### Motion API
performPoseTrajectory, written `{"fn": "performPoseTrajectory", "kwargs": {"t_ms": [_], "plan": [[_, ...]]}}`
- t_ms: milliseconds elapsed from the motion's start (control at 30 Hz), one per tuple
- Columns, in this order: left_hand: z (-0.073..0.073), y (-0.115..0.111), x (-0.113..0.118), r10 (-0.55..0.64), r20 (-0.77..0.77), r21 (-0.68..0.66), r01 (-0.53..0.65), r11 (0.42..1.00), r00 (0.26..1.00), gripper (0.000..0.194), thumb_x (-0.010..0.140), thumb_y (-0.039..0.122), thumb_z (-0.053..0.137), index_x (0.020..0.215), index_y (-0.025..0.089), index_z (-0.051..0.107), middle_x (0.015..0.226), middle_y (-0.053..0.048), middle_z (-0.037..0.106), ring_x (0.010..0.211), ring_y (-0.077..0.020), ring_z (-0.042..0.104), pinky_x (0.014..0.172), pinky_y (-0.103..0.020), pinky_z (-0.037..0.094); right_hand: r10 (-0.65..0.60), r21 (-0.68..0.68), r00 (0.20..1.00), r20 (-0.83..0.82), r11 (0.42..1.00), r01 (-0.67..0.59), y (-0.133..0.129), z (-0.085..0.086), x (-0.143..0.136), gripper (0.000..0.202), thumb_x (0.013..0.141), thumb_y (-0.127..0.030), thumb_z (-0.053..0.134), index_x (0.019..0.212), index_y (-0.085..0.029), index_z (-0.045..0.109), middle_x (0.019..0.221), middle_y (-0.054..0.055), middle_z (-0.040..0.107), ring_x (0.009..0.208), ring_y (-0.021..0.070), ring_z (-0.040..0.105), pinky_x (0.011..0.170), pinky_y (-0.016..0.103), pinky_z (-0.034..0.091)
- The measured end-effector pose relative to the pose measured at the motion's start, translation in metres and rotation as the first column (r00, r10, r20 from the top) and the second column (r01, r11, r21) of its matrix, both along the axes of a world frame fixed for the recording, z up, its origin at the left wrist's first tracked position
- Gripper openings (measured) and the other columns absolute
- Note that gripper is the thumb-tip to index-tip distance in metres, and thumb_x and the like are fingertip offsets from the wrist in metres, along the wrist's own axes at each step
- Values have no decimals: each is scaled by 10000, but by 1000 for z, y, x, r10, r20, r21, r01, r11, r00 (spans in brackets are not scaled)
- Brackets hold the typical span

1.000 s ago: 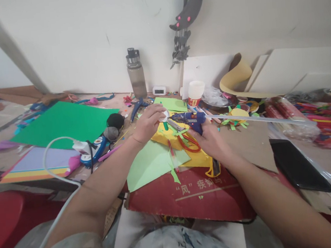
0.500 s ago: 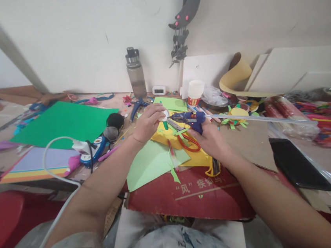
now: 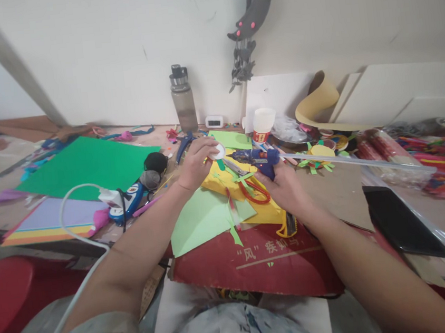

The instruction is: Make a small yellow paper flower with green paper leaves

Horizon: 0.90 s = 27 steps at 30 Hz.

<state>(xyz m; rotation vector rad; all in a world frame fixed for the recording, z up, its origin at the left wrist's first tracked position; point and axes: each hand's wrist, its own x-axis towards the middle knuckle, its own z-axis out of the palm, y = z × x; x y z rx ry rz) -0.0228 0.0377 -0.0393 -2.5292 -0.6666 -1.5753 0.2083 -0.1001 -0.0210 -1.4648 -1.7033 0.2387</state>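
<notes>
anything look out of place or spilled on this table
Yes, mildly: green paper scraps lie across the scissors, near the glue gun in the right hand, so the scissors look half buried rather than set aside. I see no spill.

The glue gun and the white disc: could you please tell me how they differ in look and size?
The glue gun is dark blue; the disc is white. The glue gun is larger and gun-shaped; the disc is small and round. Both are held: glue gun in the right grip, disc in the left grip.
</notes>
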Motion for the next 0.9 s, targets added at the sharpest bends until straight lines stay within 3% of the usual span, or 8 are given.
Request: {"fn": "performPoseTrajectory", "kwargs": {"t_ms": [233,900], "plan": [[-1,-3,3,-16,39,-89,19,996,999,265,776,-32,554,868,195,656,1088,-72,743,1128,-198,681,978,-395,554,18,40,998,-63,999,-15,-1,2,-2,336,886,-415,549,1094,-164,634,1086,165,723,996,320,664,884,448,512],[-2,-3,4,-50,103,-110,62,992,993,273,745,-24,603,879,206,663,1061,-68,769,1061,-188,716,937,-364,567,-7,20,994,-113,1000,9,-1,2,-2,292,869,-456,578,1000,-202,637,964,118,738,894,292,677,824,433,535]]}}
